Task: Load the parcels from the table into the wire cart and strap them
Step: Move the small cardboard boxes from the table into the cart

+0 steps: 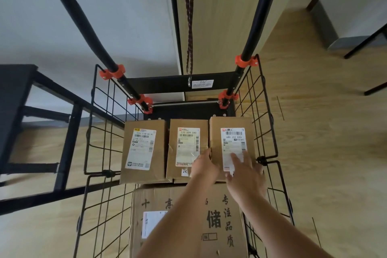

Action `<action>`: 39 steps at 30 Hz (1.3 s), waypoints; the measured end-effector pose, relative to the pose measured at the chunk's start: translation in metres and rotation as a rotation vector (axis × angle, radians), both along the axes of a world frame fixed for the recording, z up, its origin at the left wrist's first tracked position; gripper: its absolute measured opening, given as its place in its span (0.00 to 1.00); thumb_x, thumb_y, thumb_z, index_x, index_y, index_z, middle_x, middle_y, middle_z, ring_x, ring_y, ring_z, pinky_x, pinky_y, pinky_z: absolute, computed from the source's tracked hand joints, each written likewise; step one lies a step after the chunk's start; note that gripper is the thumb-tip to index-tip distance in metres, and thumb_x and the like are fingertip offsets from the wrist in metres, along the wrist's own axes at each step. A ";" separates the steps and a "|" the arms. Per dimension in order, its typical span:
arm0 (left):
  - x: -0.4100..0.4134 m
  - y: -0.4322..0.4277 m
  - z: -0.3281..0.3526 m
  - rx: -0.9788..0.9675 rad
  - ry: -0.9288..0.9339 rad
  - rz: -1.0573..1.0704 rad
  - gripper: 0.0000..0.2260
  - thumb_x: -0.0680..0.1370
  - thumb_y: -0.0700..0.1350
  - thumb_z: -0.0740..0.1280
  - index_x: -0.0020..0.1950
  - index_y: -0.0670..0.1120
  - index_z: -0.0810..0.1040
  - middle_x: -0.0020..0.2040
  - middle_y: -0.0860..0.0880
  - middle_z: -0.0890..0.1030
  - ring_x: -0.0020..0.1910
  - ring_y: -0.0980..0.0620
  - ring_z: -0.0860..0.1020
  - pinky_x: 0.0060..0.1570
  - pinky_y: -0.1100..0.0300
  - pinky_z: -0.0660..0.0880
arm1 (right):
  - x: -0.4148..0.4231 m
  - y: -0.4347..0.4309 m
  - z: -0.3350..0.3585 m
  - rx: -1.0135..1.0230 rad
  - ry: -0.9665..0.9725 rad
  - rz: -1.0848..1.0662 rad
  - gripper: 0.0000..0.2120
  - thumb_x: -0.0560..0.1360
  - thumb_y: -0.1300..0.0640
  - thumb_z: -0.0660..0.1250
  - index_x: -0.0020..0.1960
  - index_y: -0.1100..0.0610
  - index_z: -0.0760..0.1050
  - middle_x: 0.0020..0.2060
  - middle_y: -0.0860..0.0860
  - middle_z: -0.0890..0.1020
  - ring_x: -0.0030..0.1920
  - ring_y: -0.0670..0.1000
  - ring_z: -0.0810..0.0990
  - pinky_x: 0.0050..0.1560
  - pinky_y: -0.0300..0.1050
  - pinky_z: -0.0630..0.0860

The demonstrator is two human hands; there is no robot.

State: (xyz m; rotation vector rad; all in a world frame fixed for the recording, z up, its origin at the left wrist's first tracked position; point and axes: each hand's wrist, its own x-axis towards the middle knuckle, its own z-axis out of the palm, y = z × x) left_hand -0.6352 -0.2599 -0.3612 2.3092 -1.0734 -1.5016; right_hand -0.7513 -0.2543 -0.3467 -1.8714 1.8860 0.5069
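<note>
Both hands on the last parcel in the loaded cart

The black wire cart with orange clamps (159, 85) held a large brown cardboard box with printed characters (155, 199) in its near part. Behind it, three smaller brown labelled boxes stood side by side and touching: the left parcel (144, 148), the middle parcel (184, 144) and the right parcel (232, 142). The left hand (204, 165) had its grip grasping the right parcel's left edge. The right hand (245, 176) lay released, with its fingers straight on the label.

Wire cart (104, 132) holds three labelled parcels (186, 144) abreast, large box (215, 220) nearer.
</note>
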 end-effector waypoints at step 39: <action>0.130 0.192 0.138 -0.059 -0.358 0.145 0.16 0.78 0.38 0.61 0.64 0.49 0.75 0.56 0.48 0.80 0.51 0.51 0.79 0.50 0.55 0.81 | 0.117 0.094 0.138 0.050 -0.263 0.505 0.12 0.81 0.60 0.58 0.62 0.54 0.75 0.57 0.53 0.81 0.56 0.53 0.79 0.51 0.44 0.76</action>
